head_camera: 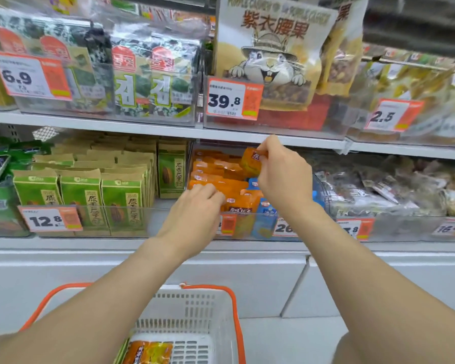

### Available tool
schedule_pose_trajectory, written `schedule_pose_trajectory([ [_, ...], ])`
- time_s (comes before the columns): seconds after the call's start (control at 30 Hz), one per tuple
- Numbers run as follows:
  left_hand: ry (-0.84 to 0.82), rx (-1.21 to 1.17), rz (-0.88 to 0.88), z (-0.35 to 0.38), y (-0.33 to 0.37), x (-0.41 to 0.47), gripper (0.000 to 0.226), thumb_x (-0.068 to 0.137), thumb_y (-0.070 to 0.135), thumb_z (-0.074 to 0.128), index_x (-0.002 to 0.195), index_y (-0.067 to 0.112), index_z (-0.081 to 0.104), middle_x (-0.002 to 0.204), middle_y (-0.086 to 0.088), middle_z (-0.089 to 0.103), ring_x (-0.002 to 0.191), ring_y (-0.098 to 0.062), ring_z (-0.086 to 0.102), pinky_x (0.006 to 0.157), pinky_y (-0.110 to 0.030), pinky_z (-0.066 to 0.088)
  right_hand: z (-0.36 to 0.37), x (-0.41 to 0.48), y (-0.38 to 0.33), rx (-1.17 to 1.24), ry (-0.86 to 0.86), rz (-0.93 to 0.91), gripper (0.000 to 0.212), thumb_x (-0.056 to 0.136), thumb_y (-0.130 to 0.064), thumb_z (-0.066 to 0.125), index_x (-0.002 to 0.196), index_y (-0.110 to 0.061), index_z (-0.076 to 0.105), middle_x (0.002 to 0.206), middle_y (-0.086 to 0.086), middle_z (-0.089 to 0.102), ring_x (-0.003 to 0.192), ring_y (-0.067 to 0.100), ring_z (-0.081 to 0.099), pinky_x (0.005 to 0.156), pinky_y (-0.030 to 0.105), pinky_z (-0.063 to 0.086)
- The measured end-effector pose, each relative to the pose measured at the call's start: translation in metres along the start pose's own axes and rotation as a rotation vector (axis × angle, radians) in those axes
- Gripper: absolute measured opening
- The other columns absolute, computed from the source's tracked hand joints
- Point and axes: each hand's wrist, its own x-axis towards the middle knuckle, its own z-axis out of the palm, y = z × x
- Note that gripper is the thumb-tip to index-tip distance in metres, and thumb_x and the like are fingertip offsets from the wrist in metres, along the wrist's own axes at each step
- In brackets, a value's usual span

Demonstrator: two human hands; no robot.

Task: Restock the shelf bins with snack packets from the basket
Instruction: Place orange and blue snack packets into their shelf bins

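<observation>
In the clear bin [247, 229], orange packets [216, 170] (stacked), right hand [284, 177] pinching one

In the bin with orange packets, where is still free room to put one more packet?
Free room: the back right of the clear bin, behind the blue packets, under the right hand pinching an orange packet. The left side is crowded with stacked orange packets.

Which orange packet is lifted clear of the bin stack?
The orange packet pinched in the right hand, raised above the stack. The other orange packets lie in the bin under the left hand.
</observation>
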Motion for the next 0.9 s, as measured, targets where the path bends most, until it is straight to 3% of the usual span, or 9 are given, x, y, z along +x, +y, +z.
schedule_pose_trajectory([
  [0.13,-0.047,0.021,0.01,0.019,0.004,0.005,0.016,0.101,0.02,0.059,0.115,0.02,0.068,0.109,0.0,0.064,0.1,-0.027,0.056,0.083,-0.043,0.054,0.017,-0.003,0.012,0.01,0.007,-0.056,0.028,0.08,0.013,0.06,0.098,-0.009,0.059,0.068,-0.006,0.049,0.058,0.025,0.04,0.049,0.032,0.026],
  [0.23,-0.026,0.046,0.021,0.025,0.005,0.01,0.016,0.103,0.028,0.06,0.115,0.024,0.068,0.109,0.003,0.067,0.101,-0.022,0.056,0.078,-0.037,0.051,0.03,0.001,0.016,0.06,-0.033,-0.051,0.03,0.081,0.015,0.059,0.1,-0.009,0.059,0.069,-0.001,0.055,0.06,0.026,0.044,0.051,0.034,0.03],
  [0.33,0.03,0.033,0.01,0.021,0.005,0.015,0.016,0.099,0.037,0.06,0.095,0.026,0.071,0.091,0.007,0.067,0.089,-0.019,0.059,0.064,-0.03,0.038,0.043,0.007,0.019,0.09,-0.121,-0.045,0.029,0.085,0.012,0.057,0.102,-0.012,0.057,0.073,0.002,0.059,0.066,0.031,0.053,0.054,0.036,0.035],
  [0.4,0.072,0.042,-0.002,0.018,0.003,0.016,0.018,0.092,0.036,0.066,0.078,0.025,0.065,0.076,0.007,0.062,0.074,-0.018,0.057,0.06,-0.028,0.033,0.048,0.008,0.019,0.074,-0.135,-0.027,0.029,0.085,0.012,0.056,0.102,-0.012,0.057,0.074,0.001,0.057,0.069,0.032,0.054,0.054,0.037,0.036],
  [0.47,0.112,0.042,-0.011,0.016,0.001,0.017,0.022,0.088,0.033,0.07,0.073,0.023,0.056,0.072,0.006,0.055,0.07,-0.02,0.052,0.058,-0.03,0.034,0.052,0.008,0.018,0.055,-0.131,-0.001,0.029,0.085,0.012,0.057,0.103,-0.012,0.056,0.075,0.0,0.055,0.07,0.032,0.054,0.054,0.037,0.036],
  [0.63,0.166,0.092,-0.02,0.011,-0.007,0.017,0.02,0.089,0.032,0.067,0.085,0.02,0.051,0.088,0.003,0.047,0.083,-0.022,0.044,0.068,-0.036,0.036,0.054,0.009,0.015,0.11,-0.122,0.002,0.028,0.083,0.01,0.055,0.1,-0.012,0.056,0.079,0.005,0.065,0.072,0.031,0.055,0.054,0.039,0.041],
  [0.77,0.114,0.108,-0.056,0.013,-0.013,0.014,0.02,0.091,0.037,0.064,0.097,0.022,0.052,0.101,0.002,0.05,0.094,-0.021,0.046,0.08,-0.038,0.041,0.052,0.009,0.015,0.061,-0.144,-0.029,0.026,0.082,0.008,0.058,0.098,-0.013,0.056,0.076,0.001,0.061,0.07,0.03,0.053,0.055,0.034,0.032],
  [0.9,0.089,0.114,-0.08,0.017,-0.017,0.013,0.022,0.093,0.043,0.059,0.099,0.024,0.05,0.102,0.004,0.05,0.095,-0.02,0.047,0.084,-0.038,0.041,0.048,0.01,0.014,-0.019,-0.011,-0.101,0.025,0.076,0.007,0.061,0.093,-0.011,0.059,0.067,0.001,0.057,0.06,0.029,0.05,0.049,0.031,0.028],
])
